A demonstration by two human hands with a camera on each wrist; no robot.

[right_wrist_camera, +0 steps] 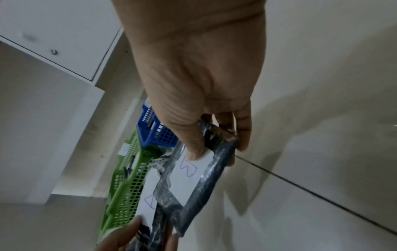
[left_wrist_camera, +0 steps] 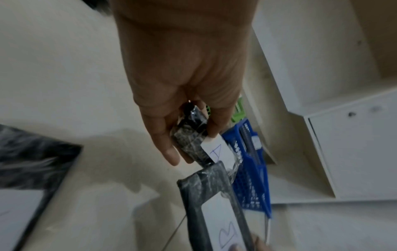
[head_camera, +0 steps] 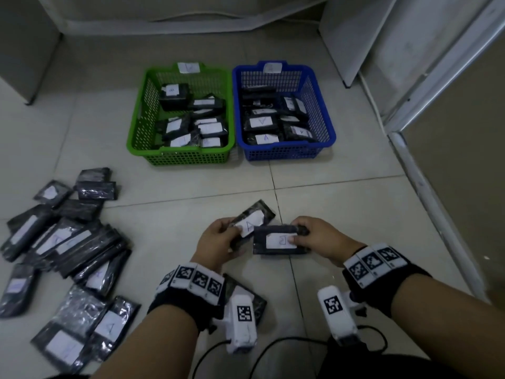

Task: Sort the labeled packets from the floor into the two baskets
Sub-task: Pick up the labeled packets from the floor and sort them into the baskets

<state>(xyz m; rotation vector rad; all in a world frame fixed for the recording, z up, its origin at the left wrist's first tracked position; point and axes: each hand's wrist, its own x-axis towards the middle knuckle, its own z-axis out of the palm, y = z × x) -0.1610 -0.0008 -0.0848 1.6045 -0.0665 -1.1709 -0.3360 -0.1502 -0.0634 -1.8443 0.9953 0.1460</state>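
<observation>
packets, two of them, are up in the air in front of the green basket (head_camera: pixel 179 149). the left hand (head_camera: pixel 216 243) holds the packet marked a (head_camera: pixel 252 218) with thumb and fingers pinching one end. the right hand (head_camera: pixel 319 237) grips the packet marked b (head_camera: pixel 280 240) the same way, and its edge lies over the a one. the blue basket (head_camera: pixel 285 153) sits right beside the green basket and shows a labels inside. i think each hand is on the wrong side, so the arms may cross and a packet could land in the wrong basket. the tags on the far rims are too blurry to read. the pile of packets (head_camera: pixel 65 250), left of the green basket and nearer, is cut off.
</observation>
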